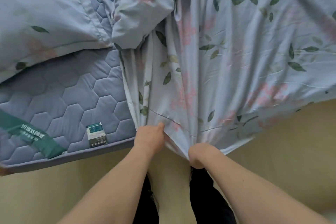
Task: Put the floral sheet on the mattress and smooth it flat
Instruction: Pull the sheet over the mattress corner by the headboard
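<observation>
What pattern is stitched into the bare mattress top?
A hexagon quilting pattern on the blue-grey mattress, clearest in the head view.

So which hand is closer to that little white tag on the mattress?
The left hand. It grips the floral sheet just to the right of the tag. The right hand grips the sheet farther right, beyond the left hand and off the mattress edge.

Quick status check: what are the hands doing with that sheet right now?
Left hand and right hand both grip the floral sheet at its near edge. Sheet bunched, covers the right side only. Mattress left part bare; pillow lies on it.
</observation>
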Tool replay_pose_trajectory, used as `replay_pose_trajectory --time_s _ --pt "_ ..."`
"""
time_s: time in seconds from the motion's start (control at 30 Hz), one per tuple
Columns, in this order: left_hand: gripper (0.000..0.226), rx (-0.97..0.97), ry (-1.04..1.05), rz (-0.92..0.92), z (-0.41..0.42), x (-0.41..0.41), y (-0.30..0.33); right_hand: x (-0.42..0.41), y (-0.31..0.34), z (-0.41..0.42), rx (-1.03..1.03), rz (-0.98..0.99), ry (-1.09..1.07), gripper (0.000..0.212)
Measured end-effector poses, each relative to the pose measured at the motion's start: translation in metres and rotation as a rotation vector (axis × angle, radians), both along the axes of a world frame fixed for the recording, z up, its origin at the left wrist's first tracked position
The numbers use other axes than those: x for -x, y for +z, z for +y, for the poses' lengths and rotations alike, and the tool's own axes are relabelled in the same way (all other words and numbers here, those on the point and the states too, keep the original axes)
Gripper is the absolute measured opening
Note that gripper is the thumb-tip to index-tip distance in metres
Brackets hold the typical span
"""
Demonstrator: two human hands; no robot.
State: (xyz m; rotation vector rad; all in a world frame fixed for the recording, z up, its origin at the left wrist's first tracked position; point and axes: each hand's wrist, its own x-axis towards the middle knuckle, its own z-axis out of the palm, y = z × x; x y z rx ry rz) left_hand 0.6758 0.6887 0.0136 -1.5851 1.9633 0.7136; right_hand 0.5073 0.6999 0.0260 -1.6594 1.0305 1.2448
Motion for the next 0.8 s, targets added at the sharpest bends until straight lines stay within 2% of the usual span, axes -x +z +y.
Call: replay_pose_trajectory --time_s 0.17,0.23,0.3,0.37,0.43,0.53,0.63,0.73,0.8 --pt "0.008 -0.273 0.274 0.084 0.062 -0.06 -0.01 -0.026 -0.002 0.027 0.075 0.04 -0.007 0.037" --pt "0.012 -0.401 0.343 0.148 0.102 -0.082 -0.012 -0.037 -0.003 0.039 0.088 0.098 0.004 0.04" --pt "0.019 -0.466 0.324 0.186 0.13 -0.1 -0.006 -0.047 -0.003 0.051 0.034 0.199 -0.023 0.044" --pt "0.036 -0.432 0.283 0.24 0.134 -0.116 0.004 -0.06 0.003 0.057 -0.044 0.234 -0.084 0.043" --pt "0.042 -0.312 0.273 0.26 0.118 -0.131 0.016 -0.078 0.008 0.055 -0.021 0.163 -0.198 0.039" --pt "0.038 -0.123 0.389 0.242 0.072 -0.16 0.029 -0.113 0.022 0.036 0.1 -0.007 -0.364 0.035" --pt "0.031 -0.07 0.4 0.168 0.026 -0.188 0.034 -0.158 0.03 0.008 0.185 -0.162 -0.479 0.03" --pt "0.046 -0.041 0.273 0.063 -0.015 -0.214 0.028 -0.206 0.021 -0.017 0.28 -0.26 -0.567 0.031" --pt "0.055 0.044 0.125 0.011 -0.035 -0.228 0.02 -0.233 0.01 -0.026 0.332 -0.281 -0.635 0.035"
